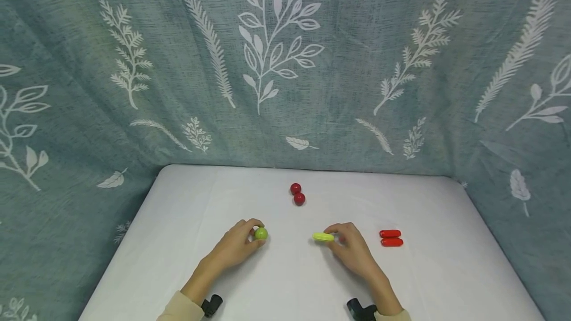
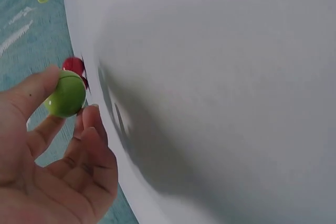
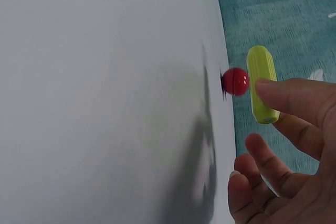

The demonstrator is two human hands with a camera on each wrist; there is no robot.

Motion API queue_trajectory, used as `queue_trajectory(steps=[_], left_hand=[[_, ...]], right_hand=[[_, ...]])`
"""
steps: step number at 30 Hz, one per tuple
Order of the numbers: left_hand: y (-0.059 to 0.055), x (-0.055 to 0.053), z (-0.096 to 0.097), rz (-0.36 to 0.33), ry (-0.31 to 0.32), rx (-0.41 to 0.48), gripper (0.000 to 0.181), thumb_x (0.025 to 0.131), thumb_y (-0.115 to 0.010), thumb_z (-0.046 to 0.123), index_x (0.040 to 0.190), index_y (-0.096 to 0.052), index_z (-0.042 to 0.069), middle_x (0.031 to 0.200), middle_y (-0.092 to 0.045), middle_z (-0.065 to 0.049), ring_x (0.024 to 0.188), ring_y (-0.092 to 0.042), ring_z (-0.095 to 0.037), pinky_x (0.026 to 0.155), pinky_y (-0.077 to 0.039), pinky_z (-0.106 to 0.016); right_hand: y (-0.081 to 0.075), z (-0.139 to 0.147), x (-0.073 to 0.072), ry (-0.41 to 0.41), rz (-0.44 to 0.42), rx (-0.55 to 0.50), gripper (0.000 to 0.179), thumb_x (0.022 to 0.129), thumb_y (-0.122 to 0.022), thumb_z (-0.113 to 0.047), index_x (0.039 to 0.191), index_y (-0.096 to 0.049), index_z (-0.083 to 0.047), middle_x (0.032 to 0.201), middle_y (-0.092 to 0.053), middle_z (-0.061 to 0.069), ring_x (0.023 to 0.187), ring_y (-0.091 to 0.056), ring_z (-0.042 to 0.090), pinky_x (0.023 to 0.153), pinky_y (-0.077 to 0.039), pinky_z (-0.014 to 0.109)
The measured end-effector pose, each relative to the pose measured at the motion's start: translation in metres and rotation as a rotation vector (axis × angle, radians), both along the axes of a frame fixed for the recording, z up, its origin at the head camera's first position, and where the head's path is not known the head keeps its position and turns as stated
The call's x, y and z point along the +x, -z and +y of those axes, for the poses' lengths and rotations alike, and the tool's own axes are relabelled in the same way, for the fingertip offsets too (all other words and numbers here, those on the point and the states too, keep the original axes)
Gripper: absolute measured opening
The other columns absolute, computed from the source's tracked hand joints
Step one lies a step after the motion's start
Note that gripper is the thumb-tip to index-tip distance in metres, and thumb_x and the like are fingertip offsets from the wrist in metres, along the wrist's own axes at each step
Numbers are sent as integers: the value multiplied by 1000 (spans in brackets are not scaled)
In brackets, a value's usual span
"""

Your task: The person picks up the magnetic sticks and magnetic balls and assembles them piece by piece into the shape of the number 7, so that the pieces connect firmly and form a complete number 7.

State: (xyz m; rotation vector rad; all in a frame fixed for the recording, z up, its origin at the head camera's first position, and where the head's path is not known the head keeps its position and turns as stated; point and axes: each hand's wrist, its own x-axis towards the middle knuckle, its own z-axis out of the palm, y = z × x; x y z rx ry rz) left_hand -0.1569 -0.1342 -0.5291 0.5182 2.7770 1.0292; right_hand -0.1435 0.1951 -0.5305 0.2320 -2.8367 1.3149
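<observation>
My left hand (image 1: 236, 245) pinches a small green ball (image 1: 261, 233) between thumb and fingers, left of the table's middle. In the left wrist view the green ball (image 2: 68, 95) has a thin seam line and is held off the white surface. To the right, my right hand (image 1: 354, 249) pinches a short yellow-green stick (image 1: 323, 237) near one end. The right wrist view shows that ridged stick (image 3: 261, 66) with rounded ends, gripped by the thumb and a finger behind it, also raised off the table. The other fingers of this hand hang loosely curled.
Two red balls (image 1: 298, 198) touch each other at the back middle of the white table (image 1: 285, 281). Two red sausage-shaped pieces (image 1: 391, 242) lie side by side to the right of my right hand. A patterned teal curtain (image 1: 339, 128) surrounds the table's back and sides.
</observation>
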Motion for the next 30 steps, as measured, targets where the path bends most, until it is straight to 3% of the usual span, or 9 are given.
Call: queue_trajectory(steps=[10,19,30], left_hand=[[4,-5,-19,-48,30,31,38,94,-73,24,128,-60,14,100,-57,-2,79,-51,-13,67,-46,-31],[5,-12,-25,-109,55,64,37,93,-74,24,126,-61,14,101,-57,-1,82,-51,-14,70,-46,-33],[11,-13,-29,-128,25,100,36,90,-77,24,124,-65,16,99,-61,2,77,-53,-14,65,-47,-30]], right_hand=[[4,-37,-13,-69,18,-26,23,84,-78,-2,103,-73,-16,101,-59,4,86,-52,23,71,-43,35],[11,-66,-23,-122,11,-45,21,85,-76,-4,102,-72,-15,100,-58,5,84,-51,22,72,-42,36],[18,-93,-28,-184,-2,-35,19,86,-76,-8,103,-72,-16,101,-59,3,88,-51,20,75,-44,36]])
